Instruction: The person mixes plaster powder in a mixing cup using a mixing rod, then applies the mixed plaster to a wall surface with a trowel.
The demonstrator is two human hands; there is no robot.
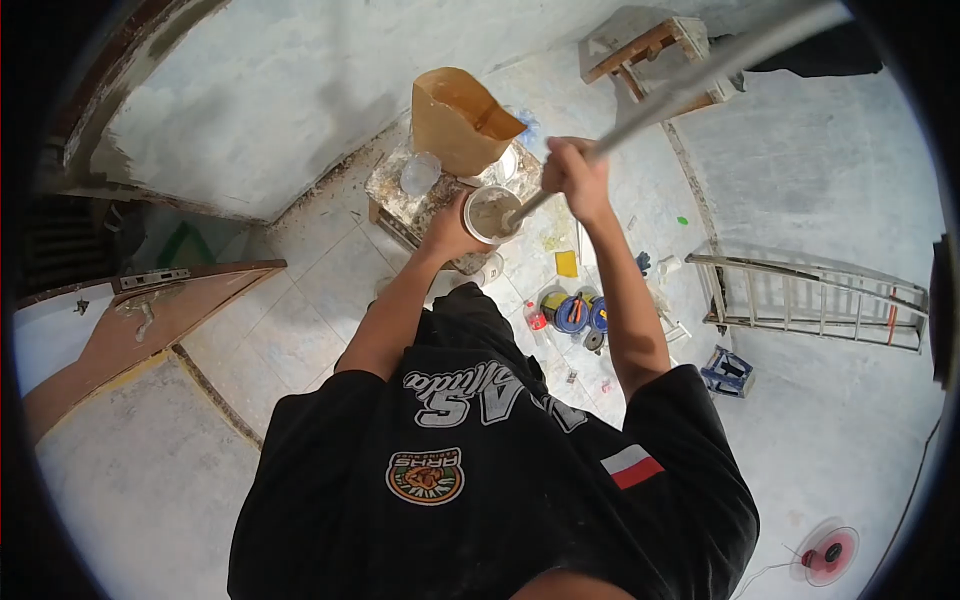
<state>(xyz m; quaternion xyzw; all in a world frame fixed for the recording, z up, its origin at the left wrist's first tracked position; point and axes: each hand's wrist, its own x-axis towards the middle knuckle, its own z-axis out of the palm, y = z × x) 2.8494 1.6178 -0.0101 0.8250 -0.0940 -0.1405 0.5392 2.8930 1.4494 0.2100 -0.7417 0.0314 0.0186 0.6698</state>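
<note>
My left hand point(449, 232) is wrapped round the side of a white plastic tub point(468, 226) with a greyish paste point(488, 207) inside. In a closed fist, my right hand point(578, 181) grips a long grey pole point(715, 75). The pole slants down from the upper right, and its lower end reaches into the tub. What is fixed to that end, if anything, is hidden. Under and behind the tub stands a paste-spattered low table point(390, 187), bearing an open brown paper sack point(455, 135) and a clear plastic cup point(420, 173).
Paint cans point(571, 313), a red-capped bottle point(534, 316) and a yellow square point(566, 264) are on the tiled floor. A ladder point(820, 298) lies along the right wall. A wooden stool point(660, 55) is at the back, a door point(150, 320) at left, a pink fan point(830, 555) lower right.
</note>
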